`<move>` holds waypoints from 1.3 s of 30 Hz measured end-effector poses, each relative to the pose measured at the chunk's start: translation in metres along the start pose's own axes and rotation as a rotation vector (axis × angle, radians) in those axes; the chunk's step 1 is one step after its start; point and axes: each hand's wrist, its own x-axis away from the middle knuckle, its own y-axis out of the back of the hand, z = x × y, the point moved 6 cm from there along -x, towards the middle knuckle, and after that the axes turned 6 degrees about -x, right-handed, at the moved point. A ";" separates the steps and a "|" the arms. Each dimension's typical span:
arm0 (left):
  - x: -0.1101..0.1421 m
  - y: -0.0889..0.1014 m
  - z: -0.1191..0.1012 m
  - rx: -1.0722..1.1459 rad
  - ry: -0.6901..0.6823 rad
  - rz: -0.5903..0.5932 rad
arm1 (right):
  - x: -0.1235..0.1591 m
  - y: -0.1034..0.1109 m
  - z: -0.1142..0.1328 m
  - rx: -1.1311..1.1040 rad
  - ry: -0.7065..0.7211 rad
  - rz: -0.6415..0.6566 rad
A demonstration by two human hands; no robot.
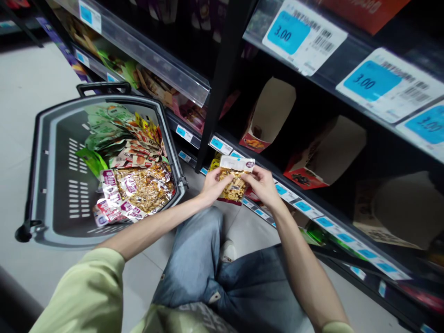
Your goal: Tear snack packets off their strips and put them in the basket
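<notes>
While both hands pinch its sides, snack packet, white-topped, shiny, golden pieces showing, maroon bottom edge

Our bare left hand and bare right hand meet close together ahead of our knees, thumbs on top and pointing toward each other, the other fingers curled mostly out of sight, seemingly bent underneath. Both bare forearms reach forward, converging from pale green short sleeves; our knees are bent in faded blue denim trousers.
</notes>
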 end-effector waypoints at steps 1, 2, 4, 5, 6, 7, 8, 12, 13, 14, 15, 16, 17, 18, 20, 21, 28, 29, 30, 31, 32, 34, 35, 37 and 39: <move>0.000 0.001 0.000 -0.016 0.001 -0.015 | 0.000 -0.001 -0.001 -0.013 -0.011 0.012; -0.001 0.002 0.000 -0.032 0.003 -0.031 | 0.001 -0.002 -0.003 -0.029 -0.023 0.027; -0.002 0.003 -0.001 -0.062 0.008 -0.054 | 0.001 -0.004 -0.006 -0.057 -0.047 0.047; -0.002 0.004 0.000 -0.071 0.014 -0.061 | 0.001 -0.005 -0.007 -0.064 -0.057 0.050; -0.002 0.004 0.000 -0.077 0.020 -0.067 | 0.001 -0.005 -0.008 -0.066 -0.065 0.049; -0.002 0.004 0.000 -0.079 0.025 -0.073 | 0.001 -0.004 -0.009 -0.062 -0.068 0.046; -0.002 0.004 0.000 -0.078 0.029 -0.078 | 0.001 -0.004 -0.010 -0.057 -0.069 0.043; -0.003 0.005 0.001 -0.068 0.024 -0.081 | 0.000 -0.004 -0.012 -0.044 -0.054 0.048; -0.003 0.005 0.002 -0.063 0.027 -0.078 | 0.000 -0.004 -0.012 -0.040 -0.051 0.048; -0.003 0.004 0.002 -0.058 0.032 -0.075 | 0.000 -0.003 -0.012 -0.036 -0.050 0.048; -0.003 0.004 0.003 -0.053 0.037 -0.073 | 0.000 -0.003 -0.012 -0.033 -0.051 0.047; -0.003 0.004 0.004 -0.050 0.040 -0.072 | 0.000 -0.003 -0.012 -0.031 -0.053 0.046; -0.003 0.004 0.004 -0.047 0.039 -0.071 | -0.001 -0.003 -0.011 -0.030 -0.057 0.047; -0.003 0.004 0.004 -0.043 0.037 -0.071 | -0.001 -0.002 -0.011 -0.031 -0.062 0.050; -0.003 0.004 0.005 -0.031 0.035 -0.071 | -0.001 -0.002 -0.010 -0.026 -0.070 0.054; -0.003 0.004 0.006 -0.023 0.037 -0.072 | -0.001 -0.001 -0.009 -0.019 -0.068 0.051; -0.003 0.003 0.008 0.012 0.050 -0.061 | -0.001 -0.005 -0.009 -0.017 -0.056 0.063; -0.003 0.003 0.009 0.020 0.055 -0.057 | 0.000 -0.006 -0.008 -0.027 -0.055 0.069; -0.002 0.002 0.010 0.029 0.063 -0.052 | 0.000 -0.007 -0.008 -0.038 -0.053 0.075; -0.002 0.001 0.011 0.041 0.074 -0.045 | 0.000 -0.008 -0.007 -0.045 -0.051 0.082; -0.002 0.000 0.012 0.054 0.088 -0.037 | 0.001 -0.008 -0.007 -0.045 -0.048 0.085; -0.001 -0.002 0.014 0.082 0.112 -0.019 | 0.001 -0.009 -0.005 -0.028 -0.038 0.074; -0.001 -0.003 0.014 0.099 0.120 -0.006 | 0.001 -0.008 -0.005 -0.019 -0.032 0.058; -0.002 -0.006 0.012 0.137 0.120 0.036 | 0.001 -0.005 -0.004 -0.026 -0.025 0.022; -0.003 -0.009 0.009 0.160 0.103 0.085 | -0.001 -0.001 -0.005 -0.071 -0.021 -0.018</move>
